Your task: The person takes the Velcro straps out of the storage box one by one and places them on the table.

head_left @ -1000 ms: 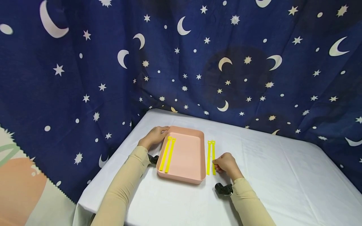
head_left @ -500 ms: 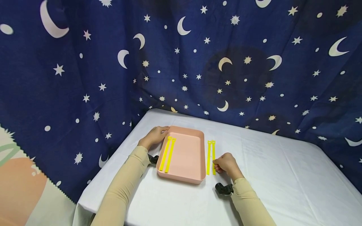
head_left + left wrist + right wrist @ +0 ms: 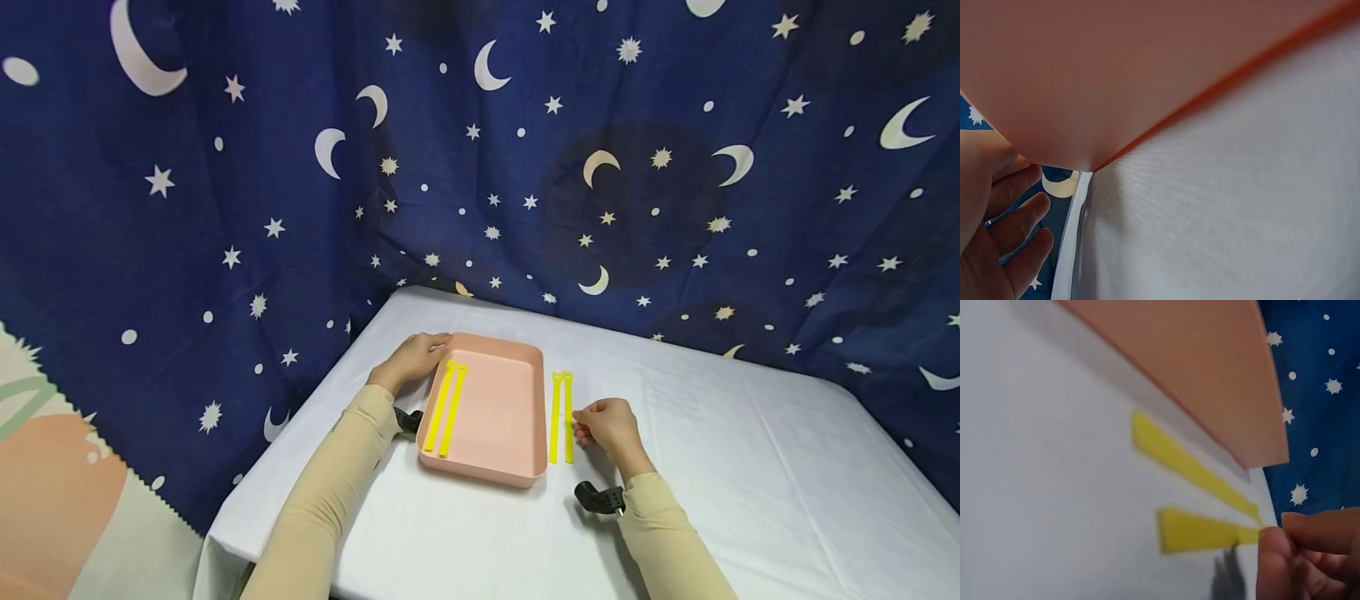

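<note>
My left hand (image 3: 412, 361) rests at the far left corner of a pink rectangular tray (image 3: 538, 392), fingers along its rim. In the left wrist view the tray's side (image 3: 1104, 75) hides part of that hand (image 3: 1004, 219). Inside the tray, two flat yellow cable straps (image 3: 452, 412) with slotted heads lie side by side along the left wall. Two matching straps lie on the table to the tray's right, a left one (image 3: 555, 421) and a right one (image 3: 568, 442). Beside the right one is my right hand (image 3: 611, 425), fingers loosely bent, fingertips right at the strap's edge.
A white cloth (image 3: 750, 467) covers the table. Behind and to the left hangs a dark blue curtain (image 3: 450, 167) with moons and stars. Black wrist mounts sit below the left (image 3: 407, 419) and right (image 3: 600, 497) hands.
My right hand has shifted slightly right and away from me, off the right strap, and its fingers have loosened a little. The straps, tray and left hand have stayed put.
</note>
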`<state>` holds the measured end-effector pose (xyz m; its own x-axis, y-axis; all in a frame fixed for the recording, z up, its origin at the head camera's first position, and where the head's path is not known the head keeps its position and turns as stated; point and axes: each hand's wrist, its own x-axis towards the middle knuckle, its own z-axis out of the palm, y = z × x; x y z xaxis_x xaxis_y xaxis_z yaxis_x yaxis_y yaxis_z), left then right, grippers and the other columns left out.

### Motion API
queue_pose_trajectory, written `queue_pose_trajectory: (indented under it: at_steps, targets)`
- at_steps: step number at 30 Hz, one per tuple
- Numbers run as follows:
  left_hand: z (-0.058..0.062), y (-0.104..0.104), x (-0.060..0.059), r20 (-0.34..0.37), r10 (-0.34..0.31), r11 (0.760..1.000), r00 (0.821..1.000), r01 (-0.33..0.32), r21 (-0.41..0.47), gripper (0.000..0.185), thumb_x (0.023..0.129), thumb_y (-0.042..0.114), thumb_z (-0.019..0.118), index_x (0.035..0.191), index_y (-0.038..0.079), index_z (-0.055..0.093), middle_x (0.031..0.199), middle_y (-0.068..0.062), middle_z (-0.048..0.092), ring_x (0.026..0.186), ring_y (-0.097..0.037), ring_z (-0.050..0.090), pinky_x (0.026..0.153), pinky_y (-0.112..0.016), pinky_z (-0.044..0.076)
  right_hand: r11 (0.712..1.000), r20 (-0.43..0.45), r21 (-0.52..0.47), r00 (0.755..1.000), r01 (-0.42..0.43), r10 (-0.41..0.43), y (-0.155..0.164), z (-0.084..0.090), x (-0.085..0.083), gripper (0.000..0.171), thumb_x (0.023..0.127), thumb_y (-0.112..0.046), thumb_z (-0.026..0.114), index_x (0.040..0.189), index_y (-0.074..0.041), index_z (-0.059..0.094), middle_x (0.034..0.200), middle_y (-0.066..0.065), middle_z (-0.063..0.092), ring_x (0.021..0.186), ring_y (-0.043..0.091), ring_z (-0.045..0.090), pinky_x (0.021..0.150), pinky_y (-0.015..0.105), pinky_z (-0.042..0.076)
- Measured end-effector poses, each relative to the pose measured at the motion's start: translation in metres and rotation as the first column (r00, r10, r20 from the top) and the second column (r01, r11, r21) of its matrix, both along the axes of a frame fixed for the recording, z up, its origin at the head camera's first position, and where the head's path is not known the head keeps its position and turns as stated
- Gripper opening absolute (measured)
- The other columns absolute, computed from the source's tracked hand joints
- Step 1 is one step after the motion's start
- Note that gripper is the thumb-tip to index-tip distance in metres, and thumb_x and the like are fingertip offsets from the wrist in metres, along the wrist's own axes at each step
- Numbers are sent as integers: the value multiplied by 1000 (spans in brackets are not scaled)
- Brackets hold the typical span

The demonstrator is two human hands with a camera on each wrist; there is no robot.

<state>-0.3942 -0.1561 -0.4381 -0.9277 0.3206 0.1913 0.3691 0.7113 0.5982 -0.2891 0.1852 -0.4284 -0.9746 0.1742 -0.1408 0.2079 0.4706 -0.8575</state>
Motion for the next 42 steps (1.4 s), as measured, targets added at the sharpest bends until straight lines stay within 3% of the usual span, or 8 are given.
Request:
queue_pose_trajectory:
  at_steps: [5, 20, 34, 42]
  targets:
    - [0, 0, -1, 3, 9, 1000, 1000, -9, 6, 44, 105, 22, 50, 147, 8, 51, 151, -8, 51, 143, -29, 45, 122, -43, 36, 1000, -31, -15, 1000, 3, -4, -5, 9, -3, 16, 93, -3, 66, 95, 12, 66, 69, 7, 69, 58, 8, 63, 55, 22, 60]
    - [0, 0, -2, 7, -1, 1000, 1000, 1, 6, 44, 105, 22, 49, 147, 8, 51, 151, -9, 51, 143, -29, 46, 121, -42, 37, 980, -72, -192, 996, -57, 43, -29, 26, -5, 19, 94, 0, 64, 103, 17, 63, 72, 7, 71, 61, 8, 67, 60, 21, 61]
    - [-2, 0, -4, 18, 4, 1000, 1000, -4, 1, 44, 106, 24, 49, 147, 10, 52, 151, -7, 52, 143, -27, 46, 122, -41, 37, 974, -87, -197, 992, -109, 93, -54, 32, -6, 22, 94, 0, 65, 107, 16, 66, 82, 11, 73, 69, 10, 69, 70, 24, 64]
    - [-2, 0, -3, -4, -6, 1000, 1000, 6, 13, 43, 105, 20, 48, 146, 6, 51, 150, -10, 52, 143, -30, 46, 121, -43, 36, 977, -101, -150, 985, -151, 137, -61, 32, -7, 21, 91, -2, 69, 105, 14, 68, 86, 13, 75, 70, 11, 71, 72, 26, 64]
